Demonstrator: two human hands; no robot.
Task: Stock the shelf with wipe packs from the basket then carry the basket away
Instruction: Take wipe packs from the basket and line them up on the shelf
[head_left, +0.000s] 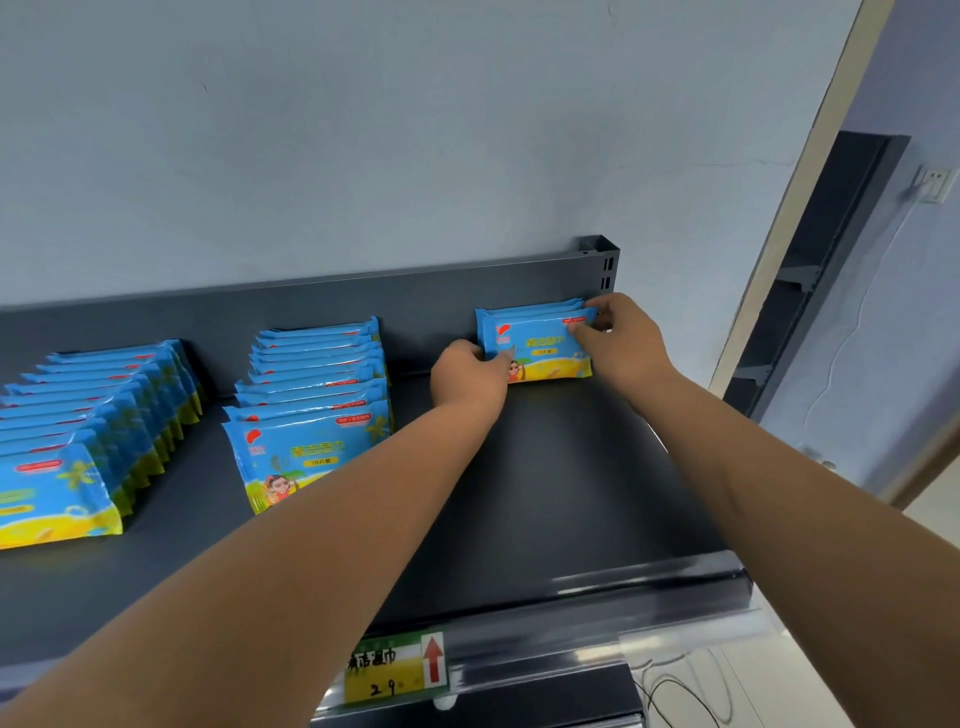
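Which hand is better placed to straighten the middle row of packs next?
Left, probably: the left hand grips the blue-and-yellow plastic wipe packs on the side facing the middle row; the right hand holds their far corner.

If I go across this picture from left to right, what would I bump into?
Left row of wipe packs, middle row of wipe packs, left hand, held wipe packs, right hand, wall switch.
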